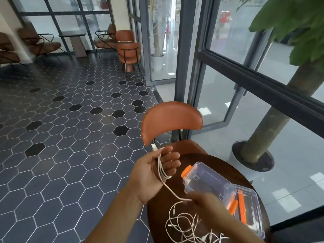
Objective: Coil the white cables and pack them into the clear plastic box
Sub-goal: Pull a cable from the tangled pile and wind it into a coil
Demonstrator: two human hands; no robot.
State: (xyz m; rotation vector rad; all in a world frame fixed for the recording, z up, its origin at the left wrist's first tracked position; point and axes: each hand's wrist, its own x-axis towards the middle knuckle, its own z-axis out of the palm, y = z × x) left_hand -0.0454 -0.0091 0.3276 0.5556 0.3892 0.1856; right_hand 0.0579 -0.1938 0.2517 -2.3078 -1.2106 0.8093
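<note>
No legible text, labels or signs anywhere.

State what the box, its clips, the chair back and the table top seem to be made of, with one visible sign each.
Box: clear plastic, glossy; you see straight through its walls.
Clips: opaque orange plastic, probably; smooth, uniform colour.
Chair back: leather or imitation leather; smooth tan surface with sheen.
Table top: dark wood or veneer, likely; brown, polished.
</note>
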